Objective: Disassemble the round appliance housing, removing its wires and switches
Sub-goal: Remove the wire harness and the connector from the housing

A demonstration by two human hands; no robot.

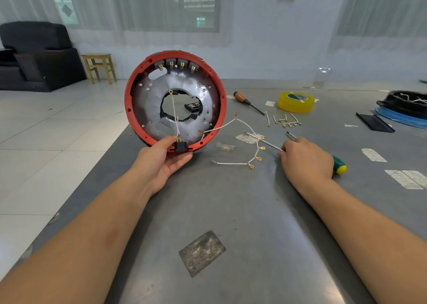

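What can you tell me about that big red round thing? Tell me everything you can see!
The red round housing is a ring that looks like plastic, with a shiny grey metal plate inside and a big hole in the middle. Four grey switches with gold tabs sit along its top edge, and a black plug socket sits at the bottom. Thin white wires trail out onto the table. It stands upright on its edge, held at the bottom by the left hand.

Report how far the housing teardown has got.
Done: short wires lie loose on the table. In hand: left hand holds the red housing upright; right hand grips the green-handled screwdriver. Left: four switches remain at the rim, and white wires still hang from the housing.
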